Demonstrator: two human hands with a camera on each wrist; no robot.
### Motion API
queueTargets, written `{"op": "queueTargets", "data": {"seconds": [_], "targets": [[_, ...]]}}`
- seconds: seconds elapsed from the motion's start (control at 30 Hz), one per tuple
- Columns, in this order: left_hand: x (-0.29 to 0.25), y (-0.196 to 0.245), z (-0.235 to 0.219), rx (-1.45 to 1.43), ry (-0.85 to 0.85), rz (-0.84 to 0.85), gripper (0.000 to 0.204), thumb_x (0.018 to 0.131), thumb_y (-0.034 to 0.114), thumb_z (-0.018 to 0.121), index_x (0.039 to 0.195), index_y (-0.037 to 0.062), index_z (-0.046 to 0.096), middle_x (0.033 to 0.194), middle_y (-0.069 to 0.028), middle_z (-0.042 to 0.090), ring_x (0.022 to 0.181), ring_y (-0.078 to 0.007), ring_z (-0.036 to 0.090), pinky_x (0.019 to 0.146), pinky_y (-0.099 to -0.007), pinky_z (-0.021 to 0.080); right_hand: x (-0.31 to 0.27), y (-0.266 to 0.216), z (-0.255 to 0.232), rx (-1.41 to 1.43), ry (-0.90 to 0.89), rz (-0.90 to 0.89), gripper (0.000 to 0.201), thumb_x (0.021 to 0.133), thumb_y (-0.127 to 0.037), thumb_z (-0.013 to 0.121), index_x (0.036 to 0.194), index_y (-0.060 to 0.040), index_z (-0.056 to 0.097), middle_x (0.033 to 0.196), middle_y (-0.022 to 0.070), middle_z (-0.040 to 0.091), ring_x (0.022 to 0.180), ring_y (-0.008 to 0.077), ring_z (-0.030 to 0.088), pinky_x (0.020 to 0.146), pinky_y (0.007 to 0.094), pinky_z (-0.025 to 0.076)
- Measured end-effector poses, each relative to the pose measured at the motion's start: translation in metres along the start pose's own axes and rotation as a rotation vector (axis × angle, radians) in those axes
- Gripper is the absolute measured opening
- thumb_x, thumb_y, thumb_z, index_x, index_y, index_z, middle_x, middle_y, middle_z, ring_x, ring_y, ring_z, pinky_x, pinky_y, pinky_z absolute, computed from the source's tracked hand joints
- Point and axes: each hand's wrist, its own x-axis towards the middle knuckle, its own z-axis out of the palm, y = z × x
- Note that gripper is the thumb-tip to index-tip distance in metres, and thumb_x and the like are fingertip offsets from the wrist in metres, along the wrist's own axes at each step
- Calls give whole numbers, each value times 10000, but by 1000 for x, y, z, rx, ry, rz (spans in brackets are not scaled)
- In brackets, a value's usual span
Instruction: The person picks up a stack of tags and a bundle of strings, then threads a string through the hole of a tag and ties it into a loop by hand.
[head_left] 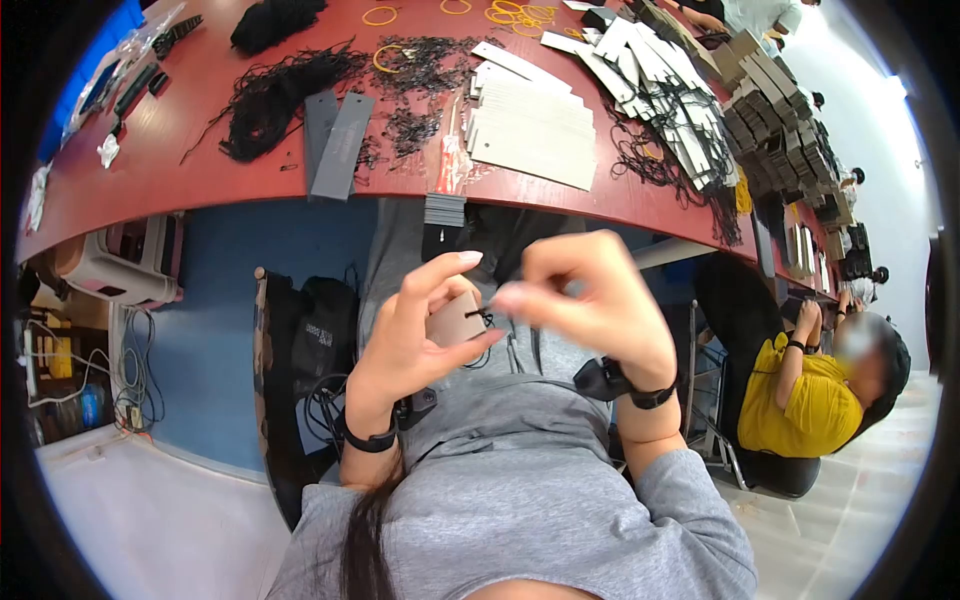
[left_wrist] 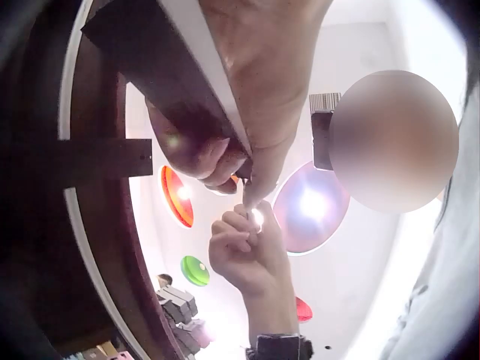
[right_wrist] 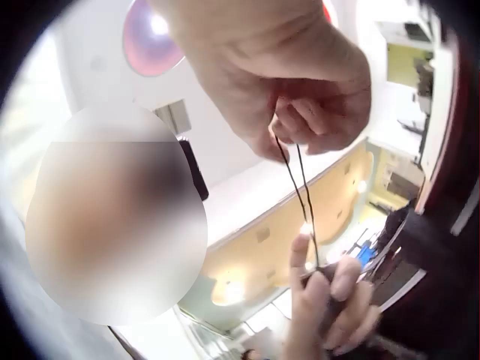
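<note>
Grey card [head_left: 450,322] sits gripped in the left hand [head_left: 396,335]; just beside that hand, the right hand [head_left: 605,300] pinches black cord [right_wrist: 291,175] leading to it. Tugging too hard could tear the card or slip the cord.

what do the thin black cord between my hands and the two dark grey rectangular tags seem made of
The thin black cord could be textile or elastic, finish unclear; its slender strands run taut. The dark grey tags look like matte cardboard, perhaps plastic, straight-edged with little shine.
</note>
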Motion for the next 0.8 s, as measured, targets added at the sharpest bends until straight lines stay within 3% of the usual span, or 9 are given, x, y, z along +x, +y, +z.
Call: {"op": "queueTargets", "data": {"seconds": [0.13, 0.23, 0.3, 0.37, 0.43, 0.5, 0.57, 0.63, 0.8], "targets": [[-4, 0, 7, 119, -44, -12, 1106, 657, 152, 862, 1489, 48, 140, 922, -101, 624, 753, -221, 612, 700, -329, 503, -3, 4, 18, -164, -235, -5, 294, 807, -187, 714, 657, 5, 548, 529, 31, 463, 503, 71, 404, 471, 262, 347], [10, 14, -2, 314, -10, 112, 1191, 620, 263, 887, 1479, -1, 105, 1086, -126, 589, 885, -236, 586, 792, -368, 471, -2, 0, 3, -5, -171, 51, 265, 816, -173, 707, 683, 11, 570, 544, 19, 478, 526, 51, 411, 476, 255, 355], [10, 12, -8, 286, 328, 170, 1268, 594, 474, 865, 1475, -8, 92, 1288, -137, 474, 1062, -233, 506, 905, -379, 371, 4, 11, -19, 255, 114, 22, 211, 833, -178, 701, 734, -3, 635, 610, -27, 531, 564, 28, 463, 502, 220, 371], [9, 13, -20, 279, 464, 201, 1099, 694, 417, 824, 1458, -10, 161, 1303, -143, 459, 1073, -227, 502, 901, -371, 369, 22, 4, -65, 118, 484, 55, 226, 857, -260, 667, 823, -36, 673, 605, -22, 545, 527, 59, 500, 489, 202, 362], [8, 14, -18, 227, 448, 119, 1032, 743, 400, 787, 1462, -5, 167, 1307, -149, 455, 1094, -222, 497, 912, -354, 362, 56, 28, -133, 74, 648, 94, 329, 887, -360, 615, 877, -33, 651, 619, -15, 545, 551, 59, 485, 494, 211, 372], [7, 12, -16, 193, 374, 40, 823, 831, 304, 710, 1445, 9, 249, 1321, -144, 444, 1104, -204, 500, 922, -332, 356, 89, 43, -172, 52, 811, 255, 511, 872, -466, 617, 1075, 1, 584, 810, 52, 581, 760, 100, 567, 624, 273, 540], [7, 13, -16, 183, 276, -34, 781, 829, 270, 704, 1435, 19, 281, 1316, -128, 447, 1088, -194, 509, 920, -330, 360, 101, 77, -204, -467, 982, 483, 681, 844, -497, 642, 1223, 45, 475, 1081, 154, 592, 884, 198, 619, 659, 321, 594], [9, 11, -17, 170, 288, -30, 691, 835, 217, 688, 1401, 22, 344, 1287, -111, 470, 1068, -182, 519, 915, -319, 368, 85, 79, -203, -591, 1012, 399, 691, 810, -494, 672, 1219, 29, 482, 1107, 215, 627, 887, 256, 669, 609, 326, 592], [8, 13, -22, 179, 274, -92, 487, 867, 138, 632, 1301, 10, 454, 1199, -95, 522, 1037, -166, 529, 903, -298, 381, 42, 84, -154, -574, 580, 315, 356, 817, -352, 702, 938, -18, 682, 837, 104, 669, 716, 194, 649, 608, 305, 529]]}}
